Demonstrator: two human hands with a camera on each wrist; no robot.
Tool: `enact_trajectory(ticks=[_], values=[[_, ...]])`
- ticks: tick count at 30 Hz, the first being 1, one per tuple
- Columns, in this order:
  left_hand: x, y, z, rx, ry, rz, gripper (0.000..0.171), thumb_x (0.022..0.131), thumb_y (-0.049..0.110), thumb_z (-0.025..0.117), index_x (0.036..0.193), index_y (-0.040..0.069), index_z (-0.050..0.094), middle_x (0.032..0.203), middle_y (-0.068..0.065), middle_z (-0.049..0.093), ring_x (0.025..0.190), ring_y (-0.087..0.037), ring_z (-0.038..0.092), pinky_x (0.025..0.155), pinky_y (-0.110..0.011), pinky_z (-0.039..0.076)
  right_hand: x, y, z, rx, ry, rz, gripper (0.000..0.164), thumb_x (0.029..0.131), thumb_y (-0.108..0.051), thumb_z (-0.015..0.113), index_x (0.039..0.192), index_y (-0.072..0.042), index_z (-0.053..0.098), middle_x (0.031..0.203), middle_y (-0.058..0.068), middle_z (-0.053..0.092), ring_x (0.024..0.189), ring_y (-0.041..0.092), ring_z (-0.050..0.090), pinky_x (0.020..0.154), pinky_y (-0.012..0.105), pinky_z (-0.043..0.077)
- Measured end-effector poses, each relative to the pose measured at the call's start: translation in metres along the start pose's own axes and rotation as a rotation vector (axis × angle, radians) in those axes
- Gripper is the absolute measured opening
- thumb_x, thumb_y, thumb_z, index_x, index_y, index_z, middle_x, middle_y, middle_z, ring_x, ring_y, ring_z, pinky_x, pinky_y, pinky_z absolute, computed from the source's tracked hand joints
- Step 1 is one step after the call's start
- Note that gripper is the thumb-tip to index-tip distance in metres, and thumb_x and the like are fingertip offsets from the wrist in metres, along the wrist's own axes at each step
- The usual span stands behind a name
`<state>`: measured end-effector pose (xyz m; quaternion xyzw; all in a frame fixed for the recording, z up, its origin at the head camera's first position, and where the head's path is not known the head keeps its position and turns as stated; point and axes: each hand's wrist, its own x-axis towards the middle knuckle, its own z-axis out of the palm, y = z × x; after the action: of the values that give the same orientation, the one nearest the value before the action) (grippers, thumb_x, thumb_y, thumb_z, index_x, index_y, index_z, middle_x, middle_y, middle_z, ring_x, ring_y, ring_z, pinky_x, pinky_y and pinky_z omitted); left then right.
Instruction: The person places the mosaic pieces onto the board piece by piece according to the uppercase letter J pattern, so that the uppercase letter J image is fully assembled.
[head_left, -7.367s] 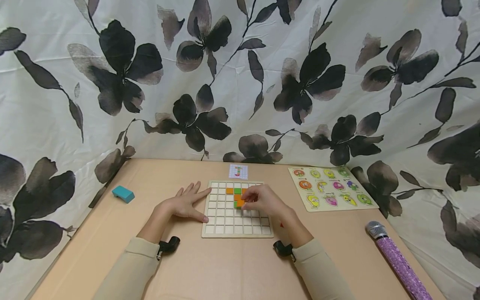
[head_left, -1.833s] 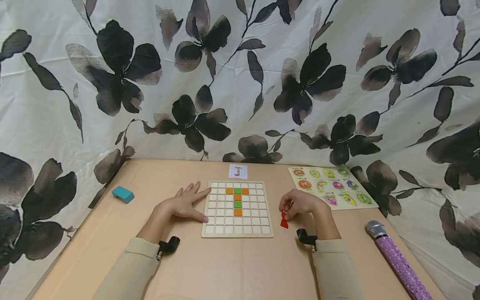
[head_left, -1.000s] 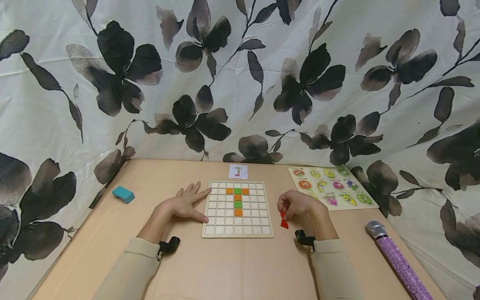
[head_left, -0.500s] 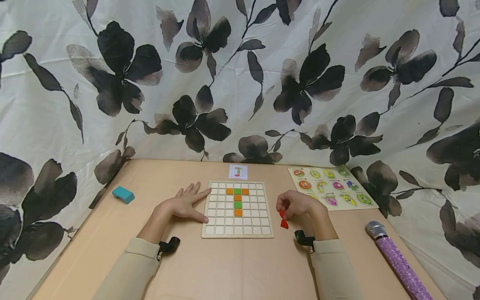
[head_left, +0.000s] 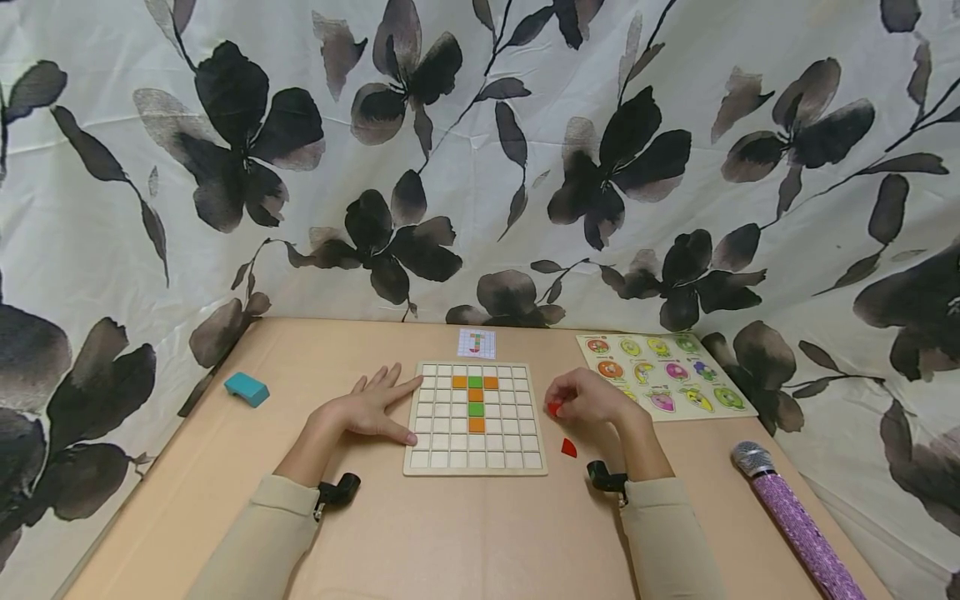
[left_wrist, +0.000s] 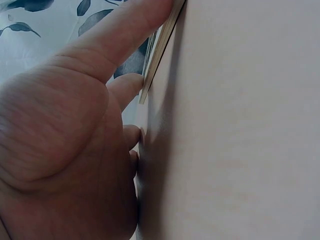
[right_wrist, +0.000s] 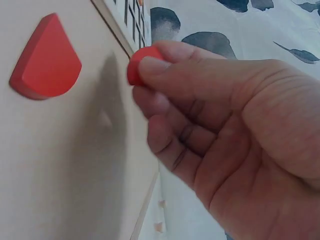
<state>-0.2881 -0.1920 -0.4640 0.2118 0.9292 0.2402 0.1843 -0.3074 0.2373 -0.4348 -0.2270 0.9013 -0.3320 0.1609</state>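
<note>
My right hand (head_left: 588,397) pinches a small red piece (right_wrist: 136,67) between thumb and index finger, lifted off the table just right of the white grid board (head_left: 438,460). A second red piece (head_left: 569,448), a wedge with one rounded side, lies flat on the table below that hand. Spread fingers of my left hand (head_left: 371,407) rest at the board's left edge, the thumb and index tips touching it. On the board, orange squares (head_left: 476,425) and green squares (head_left: 476,409) form a T shape.
Behind the board lies a small printed pattern card (head_left: 477,343). At the back right is a fruit picture sheet (head_left: 637,392), with a purple glittery microphone (head_left: 798,521) in front of it. A blue block (head_left: 246,389) sits far left. A floral curtain (head_left: 480,167) hangs behind the table.
An orange square was added at the stem's bottom earlier. My right hand has since picked up one red piece and moved slightly left and away from me. The left hand stays put.
</note>
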Motion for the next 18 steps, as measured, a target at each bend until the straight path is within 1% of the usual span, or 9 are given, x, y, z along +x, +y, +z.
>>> enact_trajectory(ticks=[5, 9, 13, 18], values=[[0.0, 0.0, 0.0, -0.004, 0.008, 0.001, 0.115, 0.077, 0.064, 0.082, 0.167, 0.022, 0.025, 0.173, -0.027, -0.002, 0.159, -0.05, -0.008, 0.124, -0.071, -0.005, 0.002, -0.001, -0.001, 0.026, 0.068, -0.026, 0.015, 0.092, -0.001, 0.074, 0.102, -0.01, 0.08, 0.094, 0.002, 0.076, 0.091, 0.02, 0.062, 0.085, 0.031, 0.054], [0.0, 0.0, -0.001, -0.001, 0.005, -0.007, 0.114, 0.077, 0.065, 0.082, 0.167, 0.023, 0.025, 0.174, -0.026, -0.003, 0.16, -0.049, -0.008, 0.125, -0.07, -0.006, 0.003, -0.005, -0.002, 0.062, 0.12, -0.044, 0.019, 0.093, 0.001, 0.071, 0.103, -0.012, 0.081, 0.096, 0.0, 0.077, 0.093, 0.021, 0.064, 0.086, 0.03, 0.055], [0.0, 0.0, 0.0, 0.002, 0.004, -0.013, 0.115, 0.077, 0.066, 0.082, 0.167, 0.024, 0.025, 0.174, -0.025, -0.003, 0.16, -0.048, -0.009, 0.125, -0.069, -0.006, 0.004, -0.01, -0.002, 0.084, 0.167, -0.085, 0.019, 0.093, 0.001, 0.071, 0.102, -0.014, 0.08, 0.097, 0.002, 0.077, 0.088, 0.021, 0.065, 0.079, 0.028, 0.055], [0.0, 0.001, -0.001, -0.005, 0.003, -0.013, 0.114, 0.077, 0.065, 0.082, 0.167, 0.023, 0.025, 0.173, -0.026, -0.003, 0.16, -0.049, -0.009, 0.125, -0.07, -0.006, 0.004, -0.019, -0.002, 0.161, 0.163, -0.111, 0.015, 0.097, -0.003, 0.069, 0.106, -0.012, 0.077, 0.101, 0.009, 0.073, 0.08, 0.031, 0.07, 0.07, 0.034, 0.061]])
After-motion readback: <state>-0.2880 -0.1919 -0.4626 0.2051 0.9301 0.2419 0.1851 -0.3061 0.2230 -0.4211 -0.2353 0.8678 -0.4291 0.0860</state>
